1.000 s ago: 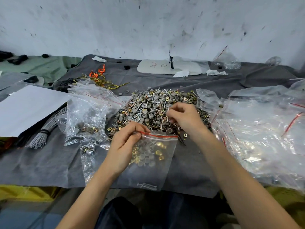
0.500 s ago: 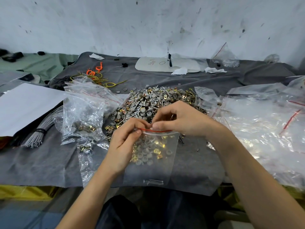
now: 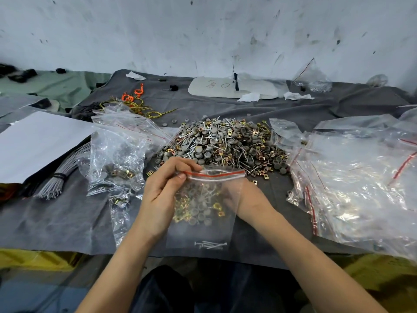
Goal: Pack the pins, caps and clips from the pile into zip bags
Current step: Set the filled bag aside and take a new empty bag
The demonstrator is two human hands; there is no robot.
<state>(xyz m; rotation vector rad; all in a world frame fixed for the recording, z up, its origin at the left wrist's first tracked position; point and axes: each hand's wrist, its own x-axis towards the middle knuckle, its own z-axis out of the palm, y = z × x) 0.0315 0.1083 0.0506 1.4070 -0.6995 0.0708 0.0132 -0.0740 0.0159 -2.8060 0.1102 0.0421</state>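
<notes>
A pile of grey caps, silver pins and gold clips (image 3: 225,143) lies on the dark grey cloth (image 3: 56,222) in the middle of the table. In front of it I hold up a clear zip bag (image 3: 203,231) with a red strip along its mouth. Caps and clips sit halfway down inside it, and a few pins lie at the bottom. My left hand (image 3: 162,193) pinches the bag's top left corner at the strip. My right hand (image 3: 250,199) holds the bag's right side from behind, its fingers showing only through the plastic.
Partly filled zip bags (image 3: 117,159) lie left of the pile. A heap of clear empty bags (image 3: 352,181) covers the right side. A white sheet (image 3: 38,141) and a bundle of grey ties (image 3: 56,179) sit at far left, with orange and yellow wires (image 3: 135,100) behind.
My right hand left the pile, came to the bag's mouth, then dropped behind the bag's right side. The bag now hangs more upright, and its mouth looks pressed flat.
</notes>
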